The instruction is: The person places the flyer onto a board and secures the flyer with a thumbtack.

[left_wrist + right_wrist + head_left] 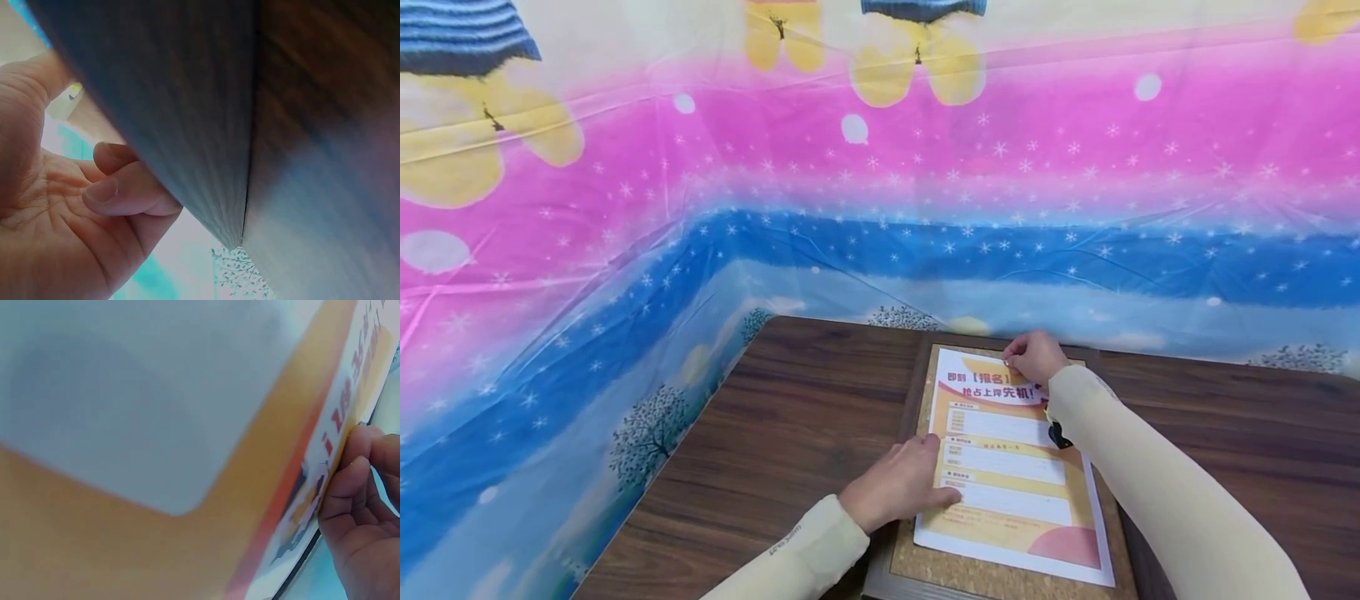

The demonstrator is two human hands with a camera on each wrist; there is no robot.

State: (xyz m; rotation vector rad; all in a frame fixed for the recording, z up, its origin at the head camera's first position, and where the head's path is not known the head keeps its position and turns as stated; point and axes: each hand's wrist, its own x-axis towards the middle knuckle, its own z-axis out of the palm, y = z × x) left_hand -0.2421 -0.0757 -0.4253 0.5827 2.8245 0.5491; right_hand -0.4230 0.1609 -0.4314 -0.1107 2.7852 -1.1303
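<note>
A printed sheet (1000,533) in white, yellow and red lies on a framed corkboard (940,565) on the table. At the sheet's top edge, my right hand (1036,357) pinches a small pale thing that looks like a pushpin (1007,362), largely hidden by the fingertips. My left hand (898,483) rests across the left edge of the sheet and frame, its thumb laid on the paper. In the left wrist view, some fingers (128,187) are bent beside the dark wooden frame (187,125); their tips on the sheet are hidden.
The dark wood table (775,417) spreads to both sides of the corkboard. Behind and to the left hangs a pink and blue printed cloth (1037,167), meeting the table's back and left edges. A black object (1060,435) shows beneath the right wrist.
</note>
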